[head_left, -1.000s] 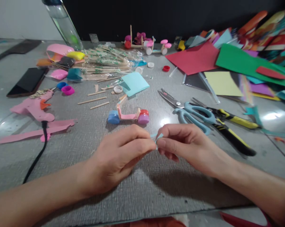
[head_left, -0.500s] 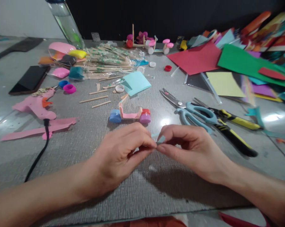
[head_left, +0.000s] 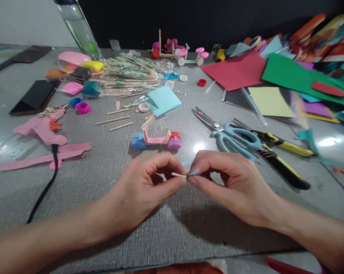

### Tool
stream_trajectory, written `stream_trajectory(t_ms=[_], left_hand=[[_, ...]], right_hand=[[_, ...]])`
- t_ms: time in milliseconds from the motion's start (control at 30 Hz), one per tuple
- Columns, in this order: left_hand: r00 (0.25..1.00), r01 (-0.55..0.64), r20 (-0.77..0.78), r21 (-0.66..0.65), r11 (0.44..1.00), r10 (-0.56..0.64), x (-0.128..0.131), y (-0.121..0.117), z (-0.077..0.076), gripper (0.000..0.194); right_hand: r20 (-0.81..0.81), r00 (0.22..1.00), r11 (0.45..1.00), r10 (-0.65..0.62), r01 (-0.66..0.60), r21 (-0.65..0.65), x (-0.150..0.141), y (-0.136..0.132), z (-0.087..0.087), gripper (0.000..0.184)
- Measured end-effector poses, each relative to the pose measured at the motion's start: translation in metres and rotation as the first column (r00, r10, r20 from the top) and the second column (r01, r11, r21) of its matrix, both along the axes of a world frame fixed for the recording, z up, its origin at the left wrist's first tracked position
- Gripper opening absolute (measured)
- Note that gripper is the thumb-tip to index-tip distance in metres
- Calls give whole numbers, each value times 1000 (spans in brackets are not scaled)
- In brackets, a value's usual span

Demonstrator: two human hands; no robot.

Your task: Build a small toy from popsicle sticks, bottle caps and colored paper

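My left hand [head_left: 144, 186] and my right hand [head_left: 231, 180] meet fingertip to fingertip low over the grey table [head_left: 166, 236]. Both pinch one small piece: a thin wooden stick [head_left: 178, 175] with a scrap of light blue paper [head_left: 193, 172] at its right end. The left fingers hold the stick, the right fingers press on the blue paper. Just beyond them stands a little scooter model [head_left: 156, 140] made of pink card with a blue bottle cap and a purple-and-red cap as wheels.
Blue-handled scissors [head_left: 231, 137] and yellow-black cutters [head_left: 277, 152] lie right of my hands. A pink glue gun [head_left: 42, 127] with a black cord lies left. Wooden sticks [head_left: 114, 121], a light blue sheet [head_left: 164, 99], bottle caps and heaps of coloured paper [head_left: 292, 72] fill the back.
My left fingers have opened a little, so the wooden stick between the two hands now shows. The blue paper scrap has been pressed flatter against the stick's end.
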State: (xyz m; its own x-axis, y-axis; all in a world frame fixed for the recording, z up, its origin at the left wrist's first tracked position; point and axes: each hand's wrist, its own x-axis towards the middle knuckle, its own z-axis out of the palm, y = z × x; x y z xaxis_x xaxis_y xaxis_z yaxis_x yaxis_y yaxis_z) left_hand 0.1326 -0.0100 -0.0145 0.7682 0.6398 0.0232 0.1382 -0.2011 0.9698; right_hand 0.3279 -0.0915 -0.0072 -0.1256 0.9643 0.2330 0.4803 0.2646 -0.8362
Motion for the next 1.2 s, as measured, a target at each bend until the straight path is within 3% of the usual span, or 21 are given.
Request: stream_trajectory(t_ms=[233, 467, 700, 933, 1100, 1200], left_hand=[[999, 0, -35, 19, 1000, 1, -1, -2, 3, 11], [999, 9, -50, 72, 997, -5, -2, -2, 1, 11], [997, 9, -71, 126, 992, 0, -5, -5, 2, 10], [997, 5, -77, 124, 992, 5, -6, -5, 1, 11], [997, 9, -74, 220, 976, 8, -6, -5, -1, 13], [998, 15, -62, 208, 978, -2, -5, -5, 0, 13]], right_hand=[[223, 974, 966, 39, -94, 240, 2, -2, -5, 11], [276, 961, 958, 14, -91, 271, 0, -3, -6, 12], [356, 934, 917, -19, -126, 379, 2, -4, -9, 13], [324, 946, 927, -1, -120, 355, 1, -3, -7, 11], [241, 970, 951, 38, -109, 289, 2, -2, -6, 11], [245, 968, 945, 59, -133, 298, 4, -2, -7, 11]])
